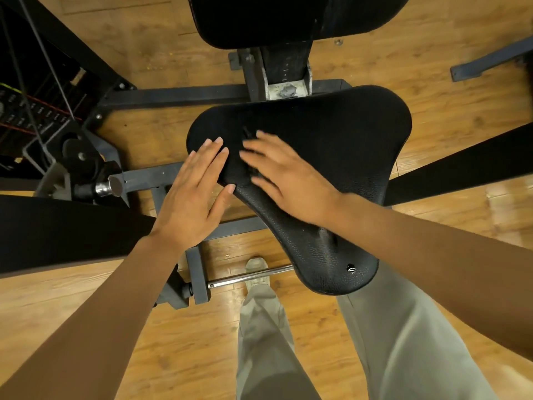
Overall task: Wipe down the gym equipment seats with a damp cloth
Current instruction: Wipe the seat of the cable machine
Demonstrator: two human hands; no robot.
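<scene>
A black padded seat (pixel 331 145) of a gym machine fills the middle of the head view, wide at the back and narrowing toward me. My left hand (pixel 193 194) lies flat with straight fingers over the seat's left edge. My right hand (pixel 285 177), blurred, presses flat on the seat just right of it. A small dark fold (pixel 247 133) peeks out beside the right fingers; I cannot tell whether it is a cloth or part of the seat. The black back pad (pixel 259 18) stands beyond the seat at the top.
Grey steel frame bars (pixel 173 93) run under the seat over a wooden floor. A weight stack with cables (pixel 26 116) is at far left. Long black pads flank me at left (pixel 72 226) and right (pixel 467 166). A chrome rod (pixel 251 277) and my shoe (pixel 256 269) are below.
</scene>
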